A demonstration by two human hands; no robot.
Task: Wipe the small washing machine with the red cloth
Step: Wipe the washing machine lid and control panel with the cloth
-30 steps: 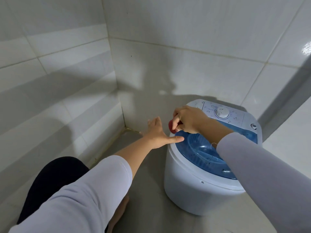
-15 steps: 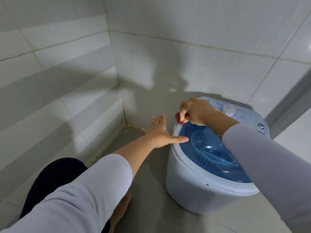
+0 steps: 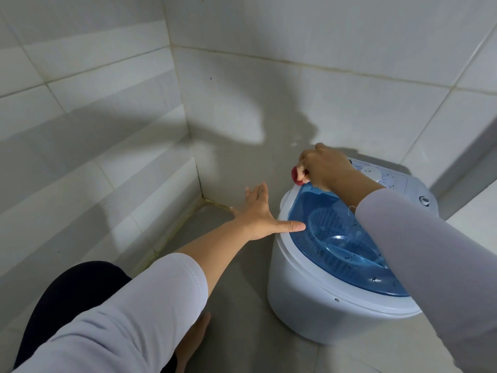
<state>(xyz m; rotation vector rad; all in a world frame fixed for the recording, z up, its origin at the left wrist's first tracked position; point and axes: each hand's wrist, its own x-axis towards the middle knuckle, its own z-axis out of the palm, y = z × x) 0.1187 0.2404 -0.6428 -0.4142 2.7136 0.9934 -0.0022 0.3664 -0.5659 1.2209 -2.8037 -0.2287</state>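
Red cloth [image 3: 296, 175] bunched in right hand [image 3: 324, 168] fingers at washing machine [image 3: 317, 300] rim; left hand [image 3: 262, 216] fingers spread, thumb on lid.

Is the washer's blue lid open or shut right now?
Shut. The blue lid lies flat inside the white rim of the washing machine, with no raised edge or gap visible.

White tiled walls [image 3: 282, 36] meet in a corner above a grey tiled floor [image 3: 242, 305], with yellowish grout [image 3: 215, 203] staining the joint at the base.
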